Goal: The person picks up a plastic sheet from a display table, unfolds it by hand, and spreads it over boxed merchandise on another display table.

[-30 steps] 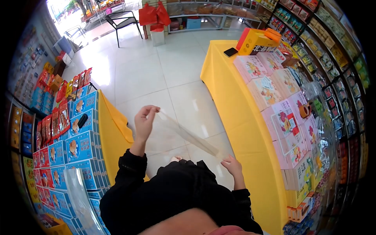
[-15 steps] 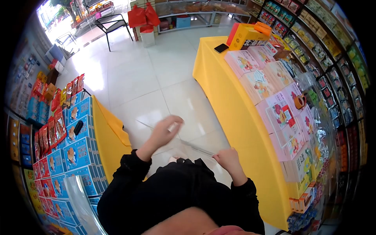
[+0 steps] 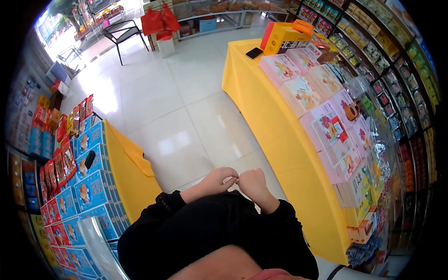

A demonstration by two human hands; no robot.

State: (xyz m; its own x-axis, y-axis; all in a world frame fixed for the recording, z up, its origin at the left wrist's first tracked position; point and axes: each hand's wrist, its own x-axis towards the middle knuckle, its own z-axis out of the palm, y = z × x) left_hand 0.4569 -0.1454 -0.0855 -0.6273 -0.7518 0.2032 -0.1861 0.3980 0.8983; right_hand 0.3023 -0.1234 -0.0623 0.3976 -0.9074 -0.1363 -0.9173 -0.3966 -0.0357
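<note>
My left hand (image 3: 218,181) and my right hand (image 3: 252,183) meet in front of my waist, just above the black clothing (image 3: 210,224). The left fingers are curled, with thumb and fingertips close together. Beside them the right hand is closed in a fist, its knuckles up. Their fingertips nearly touch; whatever may be pinched between them is too small or hidden to make out.
At right, a yellow-draped table (image 3: 280,135) carries pink boxes (image 3: 326,126), a phone (image 3: 254,53) and a yellow box (image 3: 284,39). At left stand stacked blue boxes (image 3: 93,189) with a black object (image 3: 90,159) on top. A chair (image 3: 123,35) stands beyond the tiled floor (image 3: 172,121).
My hands were apart, the left raised further forward and blurred, with a thin line showing near the right fist. Both have come together at my waist. The view has shifted slightly.
</note>
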